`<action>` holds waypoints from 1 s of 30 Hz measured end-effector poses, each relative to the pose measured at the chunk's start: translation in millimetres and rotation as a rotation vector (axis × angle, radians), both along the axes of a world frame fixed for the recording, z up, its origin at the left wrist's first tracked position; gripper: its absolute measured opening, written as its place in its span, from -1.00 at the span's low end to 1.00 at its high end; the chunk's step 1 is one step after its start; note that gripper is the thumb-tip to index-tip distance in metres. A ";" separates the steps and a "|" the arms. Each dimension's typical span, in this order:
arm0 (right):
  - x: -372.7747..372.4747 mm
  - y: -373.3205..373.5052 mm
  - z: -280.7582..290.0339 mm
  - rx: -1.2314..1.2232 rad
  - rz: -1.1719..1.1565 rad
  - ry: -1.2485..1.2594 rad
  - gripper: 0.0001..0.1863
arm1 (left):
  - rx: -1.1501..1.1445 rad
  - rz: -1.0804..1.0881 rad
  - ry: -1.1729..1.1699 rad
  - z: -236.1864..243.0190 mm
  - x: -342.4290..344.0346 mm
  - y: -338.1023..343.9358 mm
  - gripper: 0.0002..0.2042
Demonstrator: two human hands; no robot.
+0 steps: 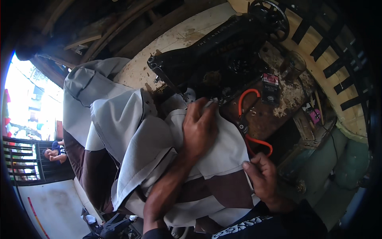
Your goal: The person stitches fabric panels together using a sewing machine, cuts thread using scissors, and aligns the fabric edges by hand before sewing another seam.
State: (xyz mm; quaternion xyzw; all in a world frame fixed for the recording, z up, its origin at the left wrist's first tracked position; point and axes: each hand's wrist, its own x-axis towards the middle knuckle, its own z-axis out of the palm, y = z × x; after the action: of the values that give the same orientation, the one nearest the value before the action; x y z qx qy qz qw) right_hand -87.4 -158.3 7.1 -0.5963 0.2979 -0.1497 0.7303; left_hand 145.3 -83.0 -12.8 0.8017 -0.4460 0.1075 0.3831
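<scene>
Grey and brown fabric point(227, 139) lies bunched over the sewing table, with one part under the needle end of a black sewing machine point(215, 47). Close beside the needle, my left hand point(199, 131) has its fingers bent and pressed together on the grey fabric; the fingertips are partly hidden. Lower right, the thumb and fingers of my right hand point(262, 175) pinch the fabric's right edge. Just beyond that edge lie scissors with orange handles point(248, 93), partly covered by the fabric.
A small dark pack point(270, 88) and a glass point(292, 65) stand on the worn table point(258, 117), right of the machine. An open drawer point(310, 127) holds a pink item. More fabric point(95, 79) hangs at left. A person point(55, 153) is in the far left background.
</scene>
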 end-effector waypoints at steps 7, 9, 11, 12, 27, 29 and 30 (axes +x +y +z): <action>18.4 23.9 -13.6 -0.005 -0.009 0.078 -0.83 | 0.212 0.119 -0.104 -15.2 16.5 23.8 -0.71; 18.6 18.6 -11.5 -0.007 -0.001 0.087 -0.81 | 0.261 0.125 -0.170 -6.4 13.9 20.8 -0.71; 16.3 13.4 -9.3 -0.104 0.080 0.126 -0.79 | 0.336 0.148 -0.313 -2.3 12.3 21.1 -0.71; 16.5 12.5 -10.7 -0.074 0.085 0.124 -0.77 | 0.340 0.149 -0.313 -1.4 12.2 22.0 -0.71; 20.7 5.9 -20.7 -0.205 0.128 0.045 -0.75 | 0.235 0.145 -0.305 -8.2 11.8 26.5 -0.70; 20.3 6.4 -22.7 -0.216 0.131 0.048 -0.75 | 0.248 0.137 -0.291 -7.2 11.8 25.7 -0.71; 19.9 7.2 -25.0 -0.238 0.122 0.039 -0.75 | 0.261 0.131 -0.276 -6.8 11.8 25.2 -0.71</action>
State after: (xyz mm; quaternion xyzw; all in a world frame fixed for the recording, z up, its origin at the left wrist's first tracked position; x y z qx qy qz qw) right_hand -67.5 -151.1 -17.9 -0.6985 0.2556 -0.1276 0.6562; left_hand 157.1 -57.7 -19.6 0.8496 -0.4511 0.1825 0.2034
